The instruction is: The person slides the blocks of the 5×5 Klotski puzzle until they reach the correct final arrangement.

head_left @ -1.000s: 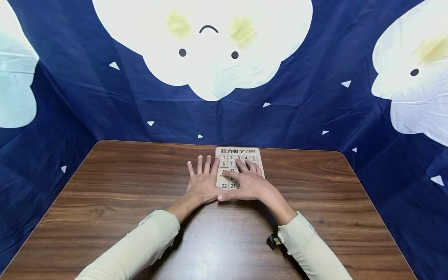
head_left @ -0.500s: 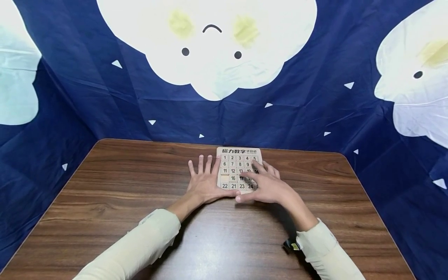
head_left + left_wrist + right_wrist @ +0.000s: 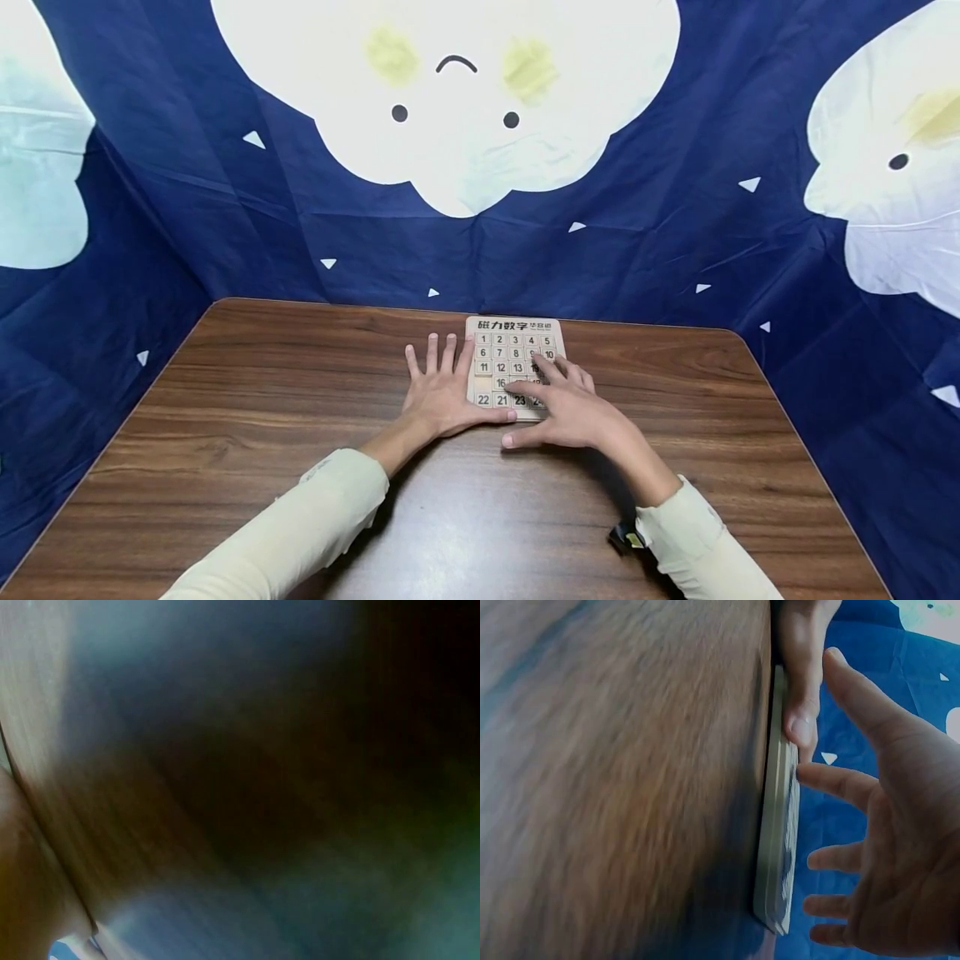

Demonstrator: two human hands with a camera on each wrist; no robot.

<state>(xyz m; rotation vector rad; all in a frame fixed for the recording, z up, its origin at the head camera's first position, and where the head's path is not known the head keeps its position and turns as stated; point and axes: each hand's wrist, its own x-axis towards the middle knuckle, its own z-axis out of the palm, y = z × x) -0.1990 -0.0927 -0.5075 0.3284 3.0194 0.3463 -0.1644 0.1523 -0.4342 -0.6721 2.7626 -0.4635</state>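
Observation:
A pale wooden number sliding puzzle point(image 3: 517, 326) lies flat near the table's far edge. Its tiles carry black numbers, and a bare slot point(image 3: 483, 384) shows below tile 11. Spread fingers of my left hand point(image 3: 441, 402) lie along the puzzle's left side, the thumb stretched across its near edge. Over the lower right part is my right hand point(image 3: 576, 414), fingers apart and loosely bent, hiding several tiles. In the right wrist view, my right index fingertip point(image 3: 804, 772) is at the tile surface; the other fingers and thumb stand off it. The left wrist view is dark and blurred.
The brown wood-grain table point(image 3: 480, 517) extends on all sides of the puzzle. Behind it hangs a dark blue cloth point(image 3: 375, 242) printed with white clouds and triangles. A small black item point(image 3: 624, 538) is at my right cuff.
My right hand has moved right from the puzzle's left column, then slightly back toward the left, its index finger now around tiles 16 and 17. The left hand has stayed in place.

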